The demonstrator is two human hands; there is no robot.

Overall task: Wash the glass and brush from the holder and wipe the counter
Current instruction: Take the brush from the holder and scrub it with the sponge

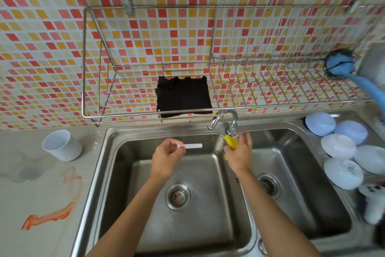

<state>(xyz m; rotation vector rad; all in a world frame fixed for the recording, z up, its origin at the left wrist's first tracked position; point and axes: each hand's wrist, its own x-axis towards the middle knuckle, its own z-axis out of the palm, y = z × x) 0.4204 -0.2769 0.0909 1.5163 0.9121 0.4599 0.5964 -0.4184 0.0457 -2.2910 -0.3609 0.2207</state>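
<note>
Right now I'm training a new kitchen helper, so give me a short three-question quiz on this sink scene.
1. True or false: the left hand holds a small white brush over the left basin.
2. What colour is the sponge in the right hand? A) green B) yellow C) pink
3. Fill in: the orange smears lie on the counter to the ___ of the sink.

Key:
1. True.
2. B; the hand is by the tap.
3. Left, near the white holder cup.
</note>
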